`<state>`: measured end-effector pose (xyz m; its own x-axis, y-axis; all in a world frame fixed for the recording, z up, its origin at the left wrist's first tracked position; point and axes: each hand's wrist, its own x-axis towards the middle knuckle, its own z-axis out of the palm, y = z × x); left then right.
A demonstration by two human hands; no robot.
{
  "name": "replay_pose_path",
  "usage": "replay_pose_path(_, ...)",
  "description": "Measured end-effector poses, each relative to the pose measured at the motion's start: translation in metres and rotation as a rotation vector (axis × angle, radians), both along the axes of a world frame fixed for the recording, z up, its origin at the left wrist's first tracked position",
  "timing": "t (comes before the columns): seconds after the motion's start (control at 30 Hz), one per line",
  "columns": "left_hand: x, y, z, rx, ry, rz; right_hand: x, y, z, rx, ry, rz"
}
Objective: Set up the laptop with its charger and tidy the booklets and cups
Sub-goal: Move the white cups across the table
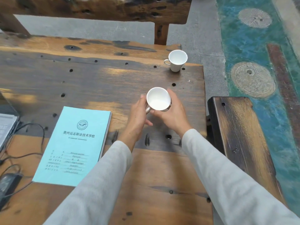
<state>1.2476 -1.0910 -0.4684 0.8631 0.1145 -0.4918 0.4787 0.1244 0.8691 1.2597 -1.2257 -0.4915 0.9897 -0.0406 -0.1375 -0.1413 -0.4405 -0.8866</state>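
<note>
A white cup (158,99) is held just above the dark wooden table (90,78), empty and tilted toward me. My right hand (174,114) wraps its right side and base. My left hand (138,116) touches its left side at the handle. A second white cup (177,60) stands upright at the table's far right corner, handle to the left. A stack of light blue booklets (74,146) lies left of my hands. A laptop's corner (6,127) shows at the left edge, with the black charger brick (8,184) and its cable (40,132) beside it.
A wooden bench (240,135) stands to the right of the table, and another bench (97,8) runs along the far side. Beyond the benches are grey paving and a teal floor with round stone discs (252,79).
</note>
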Motion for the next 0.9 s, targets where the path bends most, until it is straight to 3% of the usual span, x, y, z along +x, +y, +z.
replay_pose_path(0.43, -0.163, 0.024, 0.038, -0.204, 0.035, 0.145, -0.137, 0.024, 0.040, 0.006, 0.098, 0.148)
replay_pose_path(0.9, -0.332, 0.048, 0.039, -0.354, 0.247, 0.295, -0.296, 0.056, 0.043, -0.099, 0.171, 0.218)
